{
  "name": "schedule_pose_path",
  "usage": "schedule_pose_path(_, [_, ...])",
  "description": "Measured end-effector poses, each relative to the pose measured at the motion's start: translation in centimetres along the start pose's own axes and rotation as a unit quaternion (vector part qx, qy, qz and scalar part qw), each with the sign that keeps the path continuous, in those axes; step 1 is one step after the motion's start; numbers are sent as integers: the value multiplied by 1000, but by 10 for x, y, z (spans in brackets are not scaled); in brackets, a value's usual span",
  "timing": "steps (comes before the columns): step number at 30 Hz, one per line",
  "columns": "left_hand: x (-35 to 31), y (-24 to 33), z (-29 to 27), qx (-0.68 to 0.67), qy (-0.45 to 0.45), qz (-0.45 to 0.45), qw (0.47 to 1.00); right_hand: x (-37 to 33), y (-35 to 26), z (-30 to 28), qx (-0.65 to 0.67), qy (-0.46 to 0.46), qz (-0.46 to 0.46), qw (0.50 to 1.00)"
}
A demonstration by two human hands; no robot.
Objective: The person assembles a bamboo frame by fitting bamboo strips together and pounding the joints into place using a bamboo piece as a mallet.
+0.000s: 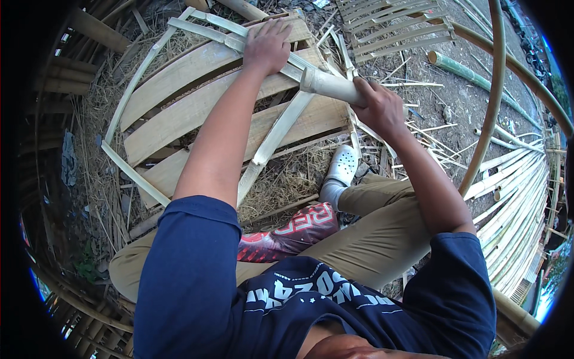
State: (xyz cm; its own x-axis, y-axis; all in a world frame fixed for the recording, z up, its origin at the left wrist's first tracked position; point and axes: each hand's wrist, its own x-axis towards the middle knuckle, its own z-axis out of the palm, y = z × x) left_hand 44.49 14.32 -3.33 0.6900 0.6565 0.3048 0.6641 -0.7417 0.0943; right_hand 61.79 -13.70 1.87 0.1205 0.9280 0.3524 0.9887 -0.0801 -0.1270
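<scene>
My left hand lies on a split bamboo strip at the upper middle, fingers stretched out over it and the edge of a wooden board. In my right hand is a short, thick bamboo tube, gripped at its right end. The tube's left end rests on or just above the bamboo strips; I cannot tell which. Below the tube, another bamboo strip crosses the boards at a slant. Thin strips form an angular frame around the several pale boards.
A slatted bamboo panel lies at the far right. Beside it is a green bamboo pole. Curved poles rise at the right, near a large stack of bamboo poles. My white clog stands close to the boards, among straw and splinters.
</scene>
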Motion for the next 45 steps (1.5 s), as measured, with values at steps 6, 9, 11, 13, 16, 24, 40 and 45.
schedule_pose_path(6, [1, 1, 3, 1, 1, 8, 1000, -1, 5, 0, -40, -27, -55, 997])
schedule_pose_path(9, [3, 1, 3, 5, -2, 7, 1000, -1, 10, 1, 37, 7, -125, 991])
schedule_pose_path(11, [2, 0, 4, 0, -2, 7, 1000, 2, 4, -1, 6, -22, -71, 997])
schedule_pose_path(13, [2, -1, 4, -7, -1, 9, 1000, 4, 2, -5, 4, -44, -39, 998])
schedule_pose_path(16, [2, 0, 3, 8, 1, 7, 1000, 5, 5, -7, 2, -19, -151, 988])
schedule_pose_path(24, [3, -1, 3, 12, -10, 4, 1000, 10, 14, -1, -18, -33, -78, 996])
schedule_pose_path(40, [3, 0, 2, 7, -4, 2, 1000, 25, 24, -8, 66, 11, -145, 987])
schedule_pose_path(45, [2, 3, 1, 0, -1, 3, 1000, 22, 25, 1, -1, -38, -104, 994])
